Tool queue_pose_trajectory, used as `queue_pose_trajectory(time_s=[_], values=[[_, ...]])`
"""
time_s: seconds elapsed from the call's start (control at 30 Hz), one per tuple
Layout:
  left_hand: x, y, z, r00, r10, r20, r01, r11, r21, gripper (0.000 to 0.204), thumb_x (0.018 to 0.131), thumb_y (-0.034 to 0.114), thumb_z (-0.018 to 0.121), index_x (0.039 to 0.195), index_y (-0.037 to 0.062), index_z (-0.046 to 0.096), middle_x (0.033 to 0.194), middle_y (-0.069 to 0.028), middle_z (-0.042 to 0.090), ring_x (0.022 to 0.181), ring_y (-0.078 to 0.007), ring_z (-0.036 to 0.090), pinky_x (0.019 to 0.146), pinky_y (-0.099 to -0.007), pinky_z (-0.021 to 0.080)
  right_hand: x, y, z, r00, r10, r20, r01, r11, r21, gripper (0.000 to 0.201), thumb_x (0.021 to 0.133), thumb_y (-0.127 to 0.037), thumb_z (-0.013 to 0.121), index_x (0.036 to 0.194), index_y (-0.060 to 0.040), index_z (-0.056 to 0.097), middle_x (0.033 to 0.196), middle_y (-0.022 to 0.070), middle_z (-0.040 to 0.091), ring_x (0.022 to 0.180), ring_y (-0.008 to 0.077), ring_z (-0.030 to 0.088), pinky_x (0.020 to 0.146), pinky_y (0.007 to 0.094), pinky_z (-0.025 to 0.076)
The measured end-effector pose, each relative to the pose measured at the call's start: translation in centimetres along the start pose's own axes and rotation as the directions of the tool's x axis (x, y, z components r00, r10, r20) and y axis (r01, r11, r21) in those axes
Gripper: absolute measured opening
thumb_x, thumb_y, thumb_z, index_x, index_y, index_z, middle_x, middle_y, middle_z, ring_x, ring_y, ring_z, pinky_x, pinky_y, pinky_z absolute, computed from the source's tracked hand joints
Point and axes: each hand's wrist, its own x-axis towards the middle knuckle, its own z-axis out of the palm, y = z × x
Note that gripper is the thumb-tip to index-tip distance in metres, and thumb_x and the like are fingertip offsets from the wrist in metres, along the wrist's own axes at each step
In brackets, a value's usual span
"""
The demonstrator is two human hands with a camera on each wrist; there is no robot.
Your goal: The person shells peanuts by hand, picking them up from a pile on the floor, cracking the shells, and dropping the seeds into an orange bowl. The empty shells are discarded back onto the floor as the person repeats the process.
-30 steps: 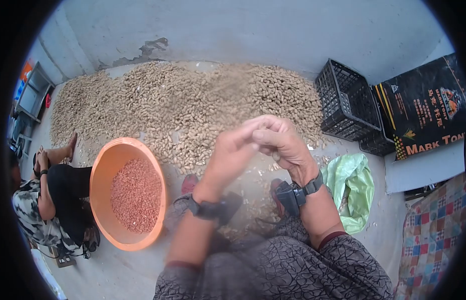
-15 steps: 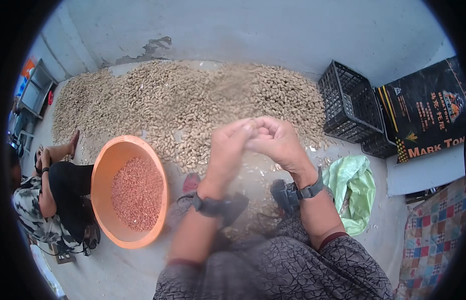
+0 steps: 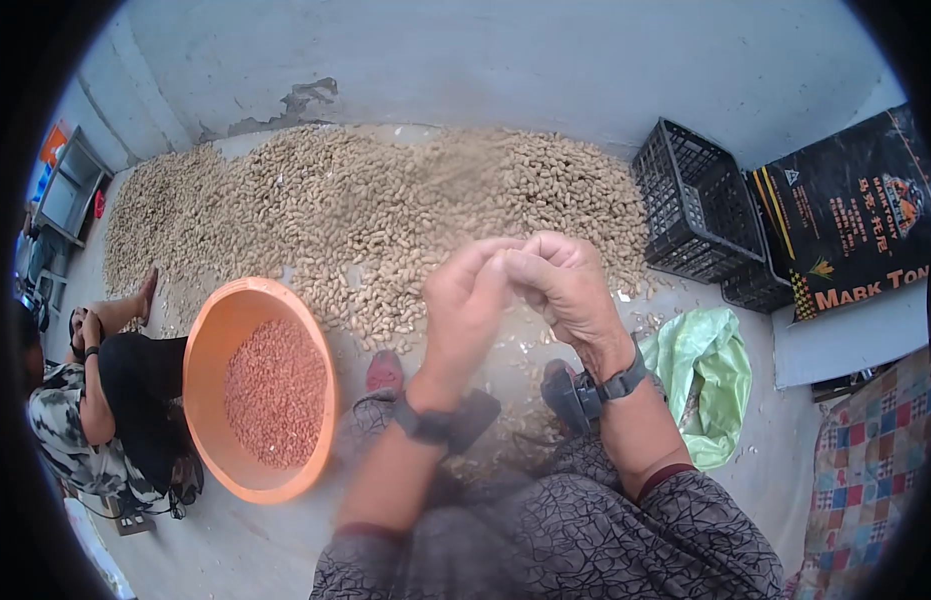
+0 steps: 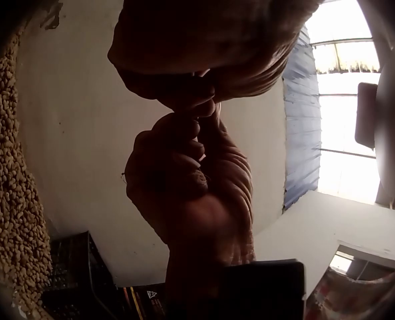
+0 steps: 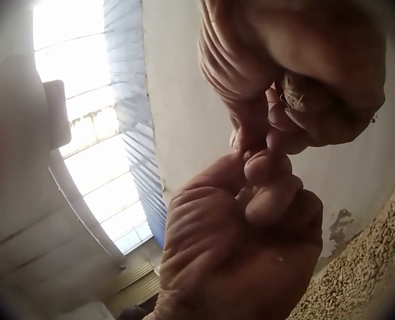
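Both hands meet fingertip to fingertip above the floor, in front of a heap of unshelled peanuts (image 3: 375, 210). With curled fingers my right hand (image 3: 575, 290) keeps a whole peanut (image 5: 294, 93) against its palm; the left wrist view shows it too. My left hand (image 3: 463, 300) has thumb and fingers pinched together against the right fingertips. Between the tips sits a small peanut piece (image 5: 247, 155), mostly hidden by the fingers. An orange basin (image 3: 200, 385) with reddish shelled peanut kernels (image 3: 275, 390) stands left of my left arm.
A person (image 3: 95, 390) sits at the left, beside the basin. Black plastic crates (image 3: 690, 205) and a black printed sack (image 3: 850, 215) are at the right, by the wall. A green bag (image 3: 700, 370) lies right of my right forearm. Shell bits litter the floor between my feet.
The hands stay together at about the same height. Their fingers shift: overlapped at first, then thumbs and fingertips against each other. The basin, heap and crates have not moved.
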Motion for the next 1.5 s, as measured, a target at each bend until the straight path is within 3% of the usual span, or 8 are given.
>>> queue_pose_trajectory(time_s=[0.37,0.6,0.87,1.13,1.2,1.27,1.43,1.5], values=[[-0.4,-1.1,0.5,0.975,-0.136,-0.175,0.1,0.974,-0.201,0.016,0.093,0.007,0.042,0.094,-0.0006,0.057,0.068,0.0038,0.049,0.057,-0.0009,0.042,0.049,-0.0158,0.036,-0.1,2.7,1.9,0.929,-0.338,-0.153,0.3,0.927,-0.225,0.013,0.082,-0.001,0.057,0.07,0.0023,0.058,0.065,0.0066,0.061,0.055,0.0095,0.056,0.049,0.0219,0.043],[0.1,-1.1,0.1,0.97,-0.201,-0.133,0.148,0.933,-0.328,0.017,0.094,0.01,0.042,0.098,0.0,0.055,0.07,0.0026,0.05,0.055,-0.0017,0.043,0.041,-0.0148,0.032,-0.4,2.0,2.5,0.941,-0.296,-0.165,0.282,0.954,-0.103,0.01,0.084,0.001,0.054,0.075,0.0045,0.057,0.064,0.0071,0.06,0.052,0.0123,0.058,0.048,0.0238,0.047],[0.2,-0.7,0.1,0.985,-0.163,-0.056,0.14,0.948,-0.287,0.022,0.096,0.014,0.041,0.108,-0.0014,0.052,0.07,0.0017,0.051,0.053,-0.0005,0.042,0.04,-0.0144,0.031,-0.2,0.6,1.0,0.996,-0.031,-0.086,0.034,0.999,0.03,0.012,0.083,-0.009,0.055,0.083,0.001,0.062,0.066,0.0037,0.061,0.055,0.0058,0.052,0.046,0.0178,0.033],[0.3,-1.2,0.0,0.965,-0.258,0.042,0.26,0.93,-0.26,0.028,0.098,0.021,0.038,0.101,-0.0012,0.055,0.069,0.0015,0.051,0.05,-0.0016,0.041,0.039,-0.0154,0.031,-0.5,-0.2,0.6,0.996,-0.086,-0.026,0.082,0.986,-0.143,0.009,0.082,-0.006,0.058,0.085,0.0007,0.063,0.066,0.0025,0.061,0.052,0.0058,0.051,0.044,0.0189,0.034],[0.3,-1.3,-0.1,0.944,-0.329,-0.015,0.321,0.931,-0.174,0.034,0.098,0.027,0.038,0.095,-0.0008,0.057,0.071,0.001,0.053,0.05,-0.0036,0.043,0.04,-0.017,0.032,-0.5,0.0,0.7,0.983,-0.178,-0.032,0.165,0.956,-0.243,0.008,0.08,-0.005,0.06,0.084,-0.0002,0.065,0.065,0.0008,0.059,0.049,0.0036,0.046,0.044,0.0174,0.033],[0.5,-1.3,-0.6,0.938,-0.346,-0.014,0.342,0.933,-0.113,0.035,0.097,0.028,0.038,0.094,-0.0004,0.058,0.072,0.0002,0.054,0.05,-0.0043,0.043,0.04,-0.018,0.032,-0.4,0.7,0.3,0.822,-0.548,0.157,0.457,0.469,-0.755,0.007,0.078,-0.001,0.061,0.083,0.0015,0.064,0.065,0.0017,0.059,0.052,0.0043,0.05,0.045,0.0191,0.036],[0.6,-2.0,-1.2,0.927,-0.374,0.023,0.374,0.92,-0.118,0.036,0.096,0.029,0.039,0.092,-0.001,0.058,0.072,-0.0021,0.056,0.049,-0.0064,0.044,0.042,-0.0194,0.032,-0.3,0.8,0.2,0.808,-0.555,0.199,0.477,0.417,-0.774,0.007,0.077,0.001,0.061,0.083,0.0033,0.062,0.066,0.003,0.06,0.056,0.0043,0.052,0.048,0.0202,0.039],[1.1,-3.5,-2.1,0.982,0.08,0.169,-0.124,0.955,0.268,0.03,0.094,0.024,0.044,0.093,-0.0019,0.058,0.069,-0.0026,0.055,0.048,-0.008,0.044,0.042,-0.0199,0.032,-0.2,1.2,-0.1,0.825,-0.544,0.154,0.459,0.486,-0.744,0.007,0.078,0.001,0.06,0.083,0.0037,0.062,0.067,0.003,0.061,0.057,0.0049,0.053,0.048,0.0203,0.04]])
